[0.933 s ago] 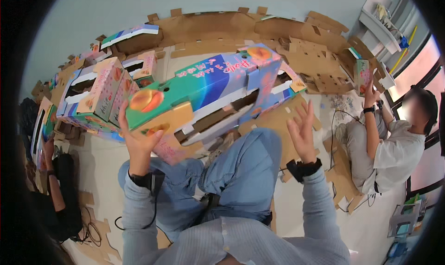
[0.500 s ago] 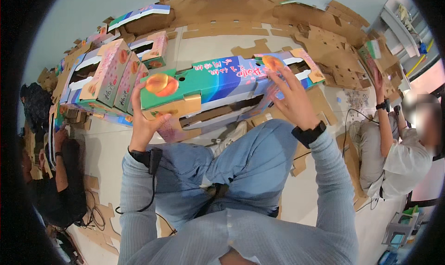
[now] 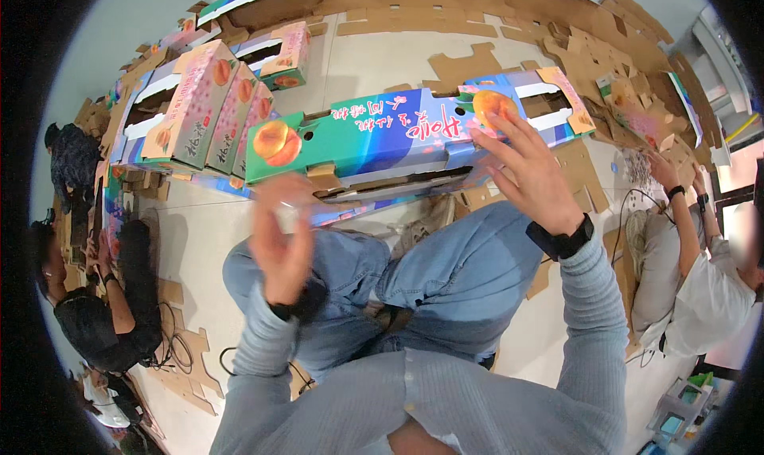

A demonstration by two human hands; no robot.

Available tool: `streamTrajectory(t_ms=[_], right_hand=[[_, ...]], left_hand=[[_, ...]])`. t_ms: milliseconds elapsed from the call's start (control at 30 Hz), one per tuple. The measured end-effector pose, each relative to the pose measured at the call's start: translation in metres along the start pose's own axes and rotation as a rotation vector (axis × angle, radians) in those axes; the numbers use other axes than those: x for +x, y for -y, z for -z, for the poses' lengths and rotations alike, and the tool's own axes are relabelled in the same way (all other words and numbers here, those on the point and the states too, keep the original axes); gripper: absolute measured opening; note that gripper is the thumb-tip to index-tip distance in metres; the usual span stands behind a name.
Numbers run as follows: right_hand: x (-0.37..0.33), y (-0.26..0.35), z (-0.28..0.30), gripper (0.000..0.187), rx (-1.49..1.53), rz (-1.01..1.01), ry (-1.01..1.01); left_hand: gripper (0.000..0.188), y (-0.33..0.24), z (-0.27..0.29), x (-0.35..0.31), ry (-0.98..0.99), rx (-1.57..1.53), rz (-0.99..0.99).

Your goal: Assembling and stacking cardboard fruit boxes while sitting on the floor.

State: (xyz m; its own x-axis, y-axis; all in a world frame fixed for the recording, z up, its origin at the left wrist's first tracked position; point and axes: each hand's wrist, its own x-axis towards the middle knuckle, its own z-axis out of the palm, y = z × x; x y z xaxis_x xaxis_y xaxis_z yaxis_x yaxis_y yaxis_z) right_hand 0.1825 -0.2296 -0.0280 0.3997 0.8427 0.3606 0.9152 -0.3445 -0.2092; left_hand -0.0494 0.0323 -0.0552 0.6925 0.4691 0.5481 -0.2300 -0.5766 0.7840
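Note:
A long green, blue and purple fruit carton (image 3: 382, 140) with peach pictures lies crosswise before my knees. Its near side has a long open slot, and a small brown flap sticks out near the left end. My right hand (image 3: 529, 168) rests its outstretched, spread fingers on the carton's near top edge, beside the right peach picture. Motion smears my left hand (image 3: 282, 232), which is just in front of the carton's left end, close to the brown flap. Whether it touches the flap I cannot tell.
Several pink peach cartons (image 3: 187, 109) stand together at the left, with another pink carton (image 3: 286, 57) behind. Flat brown cardboard pieces (image 3: 414, 21) lie along the far side. A person in black (image 3: 107, 320) sits at left, another in white (image 3: 708, 304) at right. Cables (image 3: 179, 347) lie on the floor.
My left hand has let go of the carton's left end and moved toward me and to the right. My right hand stays at the carton's right part. The whole view has shifted slightly.

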Motion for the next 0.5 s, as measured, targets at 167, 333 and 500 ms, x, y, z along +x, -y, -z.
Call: streamTrajectory(t_ms=[167, 333, 500], right_hand=[[-0.002, 0.0, 0.0, 0.054, -0.001, 0.01, -0.014], [-0.001, 0.001, -0.001, 0.055, 0.025, -0.005, -0.008], [0.005, -0.003, -0.001, 0.052, 0.06, -0.016, -0.045]], left_hand=[[0.041, -0.009, -0.098, -0.03, 0.329, -0.75, 0.712], [0.036, 0.021, -0.146, -0.019, 0.094, -1.193, 0.986], [0.022, 0.061, -0.169, -0.011, 0.111, -1.656, 0.906]])
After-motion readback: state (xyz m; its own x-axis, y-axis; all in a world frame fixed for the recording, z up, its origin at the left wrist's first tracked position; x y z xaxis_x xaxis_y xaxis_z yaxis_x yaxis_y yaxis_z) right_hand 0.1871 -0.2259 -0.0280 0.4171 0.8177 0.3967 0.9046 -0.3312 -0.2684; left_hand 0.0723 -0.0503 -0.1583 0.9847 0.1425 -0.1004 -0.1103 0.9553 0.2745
